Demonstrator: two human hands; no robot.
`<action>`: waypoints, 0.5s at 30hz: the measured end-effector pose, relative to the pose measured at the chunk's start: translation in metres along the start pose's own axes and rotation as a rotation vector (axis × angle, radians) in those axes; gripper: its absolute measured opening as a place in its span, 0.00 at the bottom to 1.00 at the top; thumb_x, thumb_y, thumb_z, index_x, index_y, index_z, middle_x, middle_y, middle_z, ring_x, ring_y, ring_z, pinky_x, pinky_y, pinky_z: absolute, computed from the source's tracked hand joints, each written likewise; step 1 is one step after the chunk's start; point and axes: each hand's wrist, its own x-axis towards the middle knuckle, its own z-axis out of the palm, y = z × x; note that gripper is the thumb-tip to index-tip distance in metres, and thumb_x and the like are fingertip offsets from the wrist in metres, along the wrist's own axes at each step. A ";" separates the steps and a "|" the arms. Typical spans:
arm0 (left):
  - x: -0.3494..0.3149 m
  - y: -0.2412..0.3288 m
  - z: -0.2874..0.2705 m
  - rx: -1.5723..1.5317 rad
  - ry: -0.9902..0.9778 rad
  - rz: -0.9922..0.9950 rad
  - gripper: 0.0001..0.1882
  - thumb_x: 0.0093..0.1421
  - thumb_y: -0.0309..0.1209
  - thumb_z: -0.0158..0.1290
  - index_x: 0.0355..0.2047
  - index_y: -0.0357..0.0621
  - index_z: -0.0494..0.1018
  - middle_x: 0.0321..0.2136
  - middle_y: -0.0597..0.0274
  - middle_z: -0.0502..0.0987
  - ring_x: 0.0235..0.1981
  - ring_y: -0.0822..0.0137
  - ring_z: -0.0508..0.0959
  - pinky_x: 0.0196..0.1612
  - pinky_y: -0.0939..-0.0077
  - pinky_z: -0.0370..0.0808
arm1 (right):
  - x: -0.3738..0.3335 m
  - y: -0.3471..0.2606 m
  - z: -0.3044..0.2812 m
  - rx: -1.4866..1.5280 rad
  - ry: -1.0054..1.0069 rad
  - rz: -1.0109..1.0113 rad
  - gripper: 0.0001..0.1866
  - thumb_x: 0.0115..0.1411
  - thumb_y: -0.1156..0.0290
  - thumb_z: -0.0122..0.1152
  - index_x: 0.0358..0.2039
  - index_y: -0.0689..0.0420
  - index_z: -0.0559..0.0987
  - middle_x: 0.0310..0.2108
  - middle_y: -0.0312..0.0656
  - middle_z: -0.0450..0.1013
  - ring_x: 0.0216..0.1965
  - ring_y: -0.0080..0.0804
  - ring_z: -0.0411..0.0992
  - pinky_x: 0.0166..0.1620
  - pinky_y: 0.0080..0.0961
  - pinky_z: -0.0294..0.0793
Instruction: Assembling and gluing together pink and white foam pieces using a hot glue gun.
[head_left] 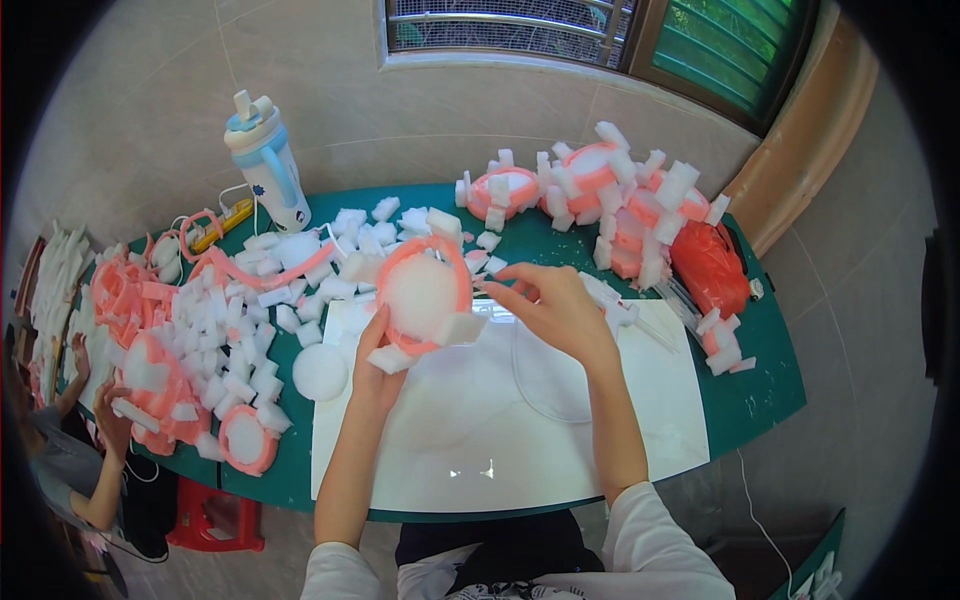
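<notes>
My left hand [374,345] is closed on the lower left of a pink foam ring [464,275] with a white round middle [420,292]. White foam blocks stick out from its rim, one [461,329] at the lower right and one [390,358] beside my left fingers. My right hand [545,305] is just right of the ring; its thumb and index finger point toward the rim, slightly apart, and nothing shows between them. Below both hands lies a glossy white board [500,430]. A loose white foam disc [321,373] rests left of the board.
Heaped white foam blocks [235,340] and pink foam strips [125,295] cover the green table's [760,400] left side. Finished-looking pink rings with blocks [590,168] and a red bag [708,265] sit far right. A white bottle [268,165] stands behind. Another person's hand [112,415] works at left.
</notes>
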 end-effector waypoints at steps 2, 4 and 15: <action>0.000 -0.001 -0.001 0.040 -0.017 0.000 0.24 0.62 0.38 0.45 0.54 0.38 0.60 0.50 0.58 0.67 0.50 0.66 0.68 0.51 0.72 0.67 | 0.003 0.001 0.002 0.052 -0.085 0.020 0.14 0.53 0.63 0.60 0.33 0.62 0.78 0.20 0.39 0.74 0.20 0.22 0.68 0.25 0.19 0.66; -0.001 -0.002 -0.001 0.080 -0.031 0.001 0.23 0.62 0.38 0.45 0.54 0.38 0.60 0.50 0.57 0.67 0.51 0.65 0.68 0.51 0.71 0.66 | 0.005 0.006 0.006 0.107 -0.149 0.017 0.17 0.52 0.61 0.62 0.35 0.63 0.78 0.20 0.39 0.74 0.20 0.22 0.68 0.25 0.19 0.66; -0.005 -0.005 0.001 0.028 -0.095 0.048 0.22 0.61 0.41 0.43 0.52 0.42 0.62 0.49 0.59 0.68 0.51 0.65 0.68 0.53 0.68 0.65 | 0.009 0.002 0.009 0.436 -0.146 0.115 0.18 0.47 0.65 0.66 0.33 0.66 0.76 0.22 0.40 0.74 0.21 0.22 0.71 0.26 0.18 0.71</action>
